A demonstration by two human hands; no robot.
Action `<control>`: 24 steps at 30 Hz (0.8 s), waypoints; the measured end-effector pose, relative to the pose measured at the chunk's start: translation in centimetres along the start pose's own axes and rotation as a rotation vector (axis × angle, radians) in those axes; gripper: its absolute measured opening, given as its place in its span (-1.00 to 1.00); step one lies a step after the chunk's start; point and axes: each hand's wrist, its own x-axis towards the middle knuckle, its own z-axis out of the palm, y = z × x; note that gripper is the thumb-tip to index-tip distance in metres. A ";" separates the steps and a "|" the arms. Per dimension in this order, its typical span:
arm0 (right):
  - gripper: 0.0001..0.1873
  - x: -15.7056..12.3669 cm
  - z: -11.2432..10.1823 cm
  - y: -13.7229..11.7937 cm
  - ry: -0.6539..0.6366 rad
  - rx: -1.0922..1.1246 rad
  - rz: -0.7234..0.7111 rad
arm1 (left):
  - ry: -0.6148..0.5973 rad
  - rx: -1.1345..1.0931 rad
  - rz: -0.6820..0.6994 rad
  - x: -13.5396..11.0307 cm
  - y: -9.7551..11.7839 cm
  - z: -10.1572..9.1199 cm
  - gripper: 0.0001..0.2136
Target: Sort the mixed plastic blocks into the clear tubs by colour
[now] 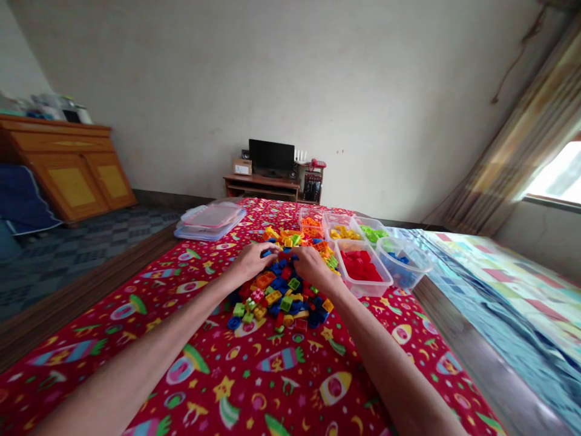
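A mixed pile of plastic building bricks (284, 300) in blue, yellow, orange, green and red lies on a red patterned cloth (218, 369). My left hand (252, 261) reaches into the pile's far left side, its fingers curled round a blue brick (269, 252). On the far right side of the pile is my right hand (312, 265), with its fingers bent down among the bricks. Its fingertips are partly hidden, and I cannot make out what they hold. Beside it stands a clear box of red bricks (385, 282).
Behind the red box, clear boxes hold orange bricks (311, 224), yellow bricks (344, 232) and green bricks (374, 233). A round clear tub (420, 268) with blue bricks stands at the right. Stacked plastic lids (211, 218) lie at the left. A bed (503, 303) adjoins the right side.
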 end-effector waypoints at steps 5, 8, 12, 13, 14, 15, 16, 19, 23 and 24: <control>-0.62 0.1 -0.6 0.3 0.115 0.117 0.050 | -0.112 0.171 0.080 0.0 0.4 0.3 -0.81; -0.65 0.3 -1.0 0.1 0.121 0.185 0.073 | -0.124 0.194 0.063 0.0 0.3 0.3 -0.85; -0.66 0.7 -0.7 0.1 0.128 0.294 0.082 | -0.107 0.181 0.040 0.0 0.1 0.2 -0.85; -0.65 0.8 -0.5 0.2 0.127 0.316 0.078 | -0.099 0.178 0.042 0.1 0.2 0.1 -0.84; -0.64 0.9 -0.3 0.2 0.120 0.333 0.071 | -0.091 0.179 0.049 0.1 0.2 0.1 -0.83; -0.62 1.0 -0.1 0.3 0.110 0.344 0.066 | -0.082 0.184 0.062 0.2 0.3 0.1 -0.82; -0.61 1.0 0.0 0.3 0.101 0.349 0.061 | -0.074 0.195 0.075 0.2 0.4 0.1 -0.80; -0.58 1.0 0.3 0.3 0.073 0.345 0.040 | -0.064 0.237 0.108 0.2 0.7 0.3 -0.75; -0.59 1.0 0.4 0.2 0.058 0.358 0.053 | -0.134 0.237 0.116 -0.2 0.9 0.9 -0.75; -0.60 1.0 0.3 0.3 0.064 0.357 0.075 | -0.150 0.233 0.110 -0.3 0.9 1.1 -0.74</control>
